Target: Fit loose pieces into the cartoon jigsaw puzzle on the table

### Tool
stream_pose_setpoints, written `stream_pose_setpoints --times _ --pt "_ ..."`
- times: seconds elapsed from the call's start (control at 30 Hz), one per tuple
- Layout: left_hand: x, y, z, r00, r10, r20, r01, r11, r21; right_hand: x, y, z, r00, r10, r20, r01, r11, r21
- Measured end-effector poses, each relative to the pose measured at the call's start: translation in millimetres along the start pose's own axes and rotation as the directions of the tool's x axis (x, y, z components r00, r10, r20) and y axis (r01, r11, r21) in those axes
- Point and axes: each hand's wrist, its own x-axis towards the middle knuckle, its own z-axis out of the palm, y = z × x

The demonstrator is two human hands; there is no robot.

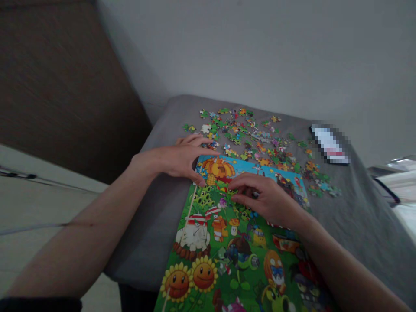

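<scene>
I see left hand open on puzzle top edge, likely steadying it; right hand curled, grip unclear; loose pieces upper middle, within reach.

This looks like a room in a home, probably a bedroom. A soft grey cloth cover lies over a low, bed-like surface, with a plain pale wall at 12 o'clock, a dark brown panel at 10 o'clock and a pale tiled floor at 9 o'clock. Eyeglasses lie at 3 o'clock, and a cartoon jigsaw puzzle at 6 o'clock.
</scene>
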Motion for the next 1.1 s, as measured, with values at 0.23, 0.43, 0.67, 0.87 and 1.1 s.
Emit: stream_pose_setpoints --times 0.23,0.43,0.67,0.87,1.1 --pt "-0.9 -2.2 -0.1 1.0 0.007 0.026 -0.007 1.0 -0.003 -3.3 -6.0 1.6 1.0 0.004 0.031 -0.003 0.999 -0.049" --pt "-4.3 2.6 -2.6 0.998 0.008 0.07 -0.009 1.0 0.012 -4.9 -6.5 3.1 0.999 -0.012 0.035 0.013 0.999 -0.044" --pt "-7.5 3.3 -3.2 0.995 -0.003 0.095 -0.001 0.999 0.039 -4.0 -8.3 0.1 0.998 -0.032 0.049 0.034 0.999 -0.037" --pt "-9.8 9.5 -4.7 0.993 0.0 0.121 -0.007 0.998 0.055 -3.9 -8.3 -0.1 0.998 -0.044 0.054 0.046 0.998 -0.035" --pt "-13.2 14.0 -5.2 0.988 0.005 0.153 -0.013 0.999 0.053 -3.7 -8.9 -0.2 0.997 -0.049 0.059 0.052 0.998 -0.043"
